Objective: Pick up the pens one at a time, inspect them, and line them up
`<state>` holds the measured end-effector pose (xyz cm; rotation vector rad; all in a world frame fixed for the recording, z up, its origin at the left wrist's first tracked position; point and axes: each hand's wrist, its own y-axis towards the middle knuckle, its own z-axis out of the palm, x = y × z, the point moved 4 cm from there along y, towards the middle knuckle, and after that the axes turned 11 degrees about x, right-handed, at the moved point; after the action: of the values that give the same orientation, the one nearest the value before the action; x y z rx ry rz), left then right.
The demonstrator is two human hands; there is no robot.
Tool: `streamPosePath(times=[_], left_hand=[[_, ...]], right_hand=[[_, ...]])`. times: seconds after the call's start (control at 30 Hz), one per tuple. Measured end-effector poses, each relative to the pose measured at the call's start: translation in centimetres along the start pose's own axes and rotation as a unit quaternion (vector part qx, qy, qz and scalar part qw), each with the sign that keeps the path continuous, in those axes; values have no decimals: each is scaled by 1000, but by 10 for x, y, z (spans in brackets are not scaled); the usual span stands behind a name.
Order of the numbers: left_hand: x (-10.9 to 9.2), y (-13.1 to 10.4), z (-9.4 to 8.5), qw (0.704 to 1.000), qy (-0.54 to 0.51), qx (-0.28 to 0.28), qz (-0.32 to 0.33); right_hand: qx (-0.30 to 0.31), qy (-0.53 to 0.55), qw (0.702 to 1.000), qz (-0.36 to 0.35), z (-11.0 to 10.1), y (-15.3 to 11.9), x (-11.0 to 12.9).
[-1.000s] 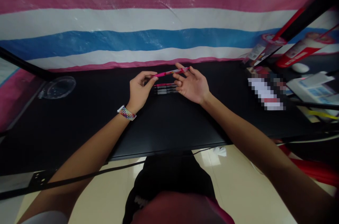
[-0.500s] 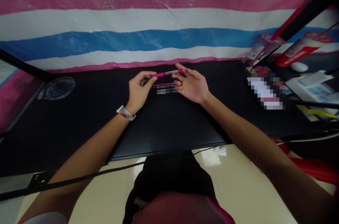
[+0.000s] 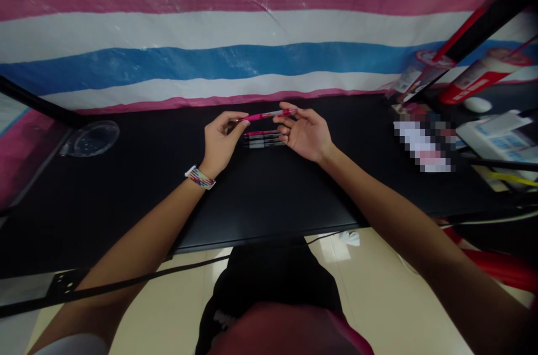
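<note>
A pink pen is held level above the black table, stretched between my two hands. Thumb and fingers of my left hand pinch its left end. My right hand, palm turned up, grips the other end between thumb and fingers. Just below it, several pens with clear and dark barrels lie side by side on the table, their right ends partly hidden behind my right fingers.
On the black table, a clear plastic lid lies at the left. Two drink cups with red straws, a clear cup and a red-and-white cup, stand at the back right. A white egg-shaped object sits nearby. A striped sheet hangs behind.
Hardly anything differs: both hands keep hold of the pink pen in nearly the same place. The view has shifted very slightly.
</note>
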<state>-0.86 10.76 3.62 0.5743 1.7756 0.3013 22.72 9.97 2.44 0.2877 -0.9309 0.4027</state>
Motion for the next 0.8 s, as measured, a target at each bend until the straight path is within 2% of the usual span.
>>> streamPosePath(times=[0.23,0.37,0.5,0.57,0.7,0.8], left_hand=[[2,1,-1,1000,-3,-5,4],[6,3,-3,1000,4,0,13],[12,5,-4,999,29,25,2],[14,6,-4,998,45,45,-8],[15,6,-6,991,109,73,-19],[16,5,-8,983,166,75,-33]], right_hand=[[4,-91,996,-9,1,-1,5],[-26,-221,974,-48,-5,1,13],[-85,-384,908,-143,-17,1,23],[-99,-452,870,-168,-22,0,26],[-119,-568,799,-159,-32,0,25],[-104,-631,754,-148,-37,2,20]])
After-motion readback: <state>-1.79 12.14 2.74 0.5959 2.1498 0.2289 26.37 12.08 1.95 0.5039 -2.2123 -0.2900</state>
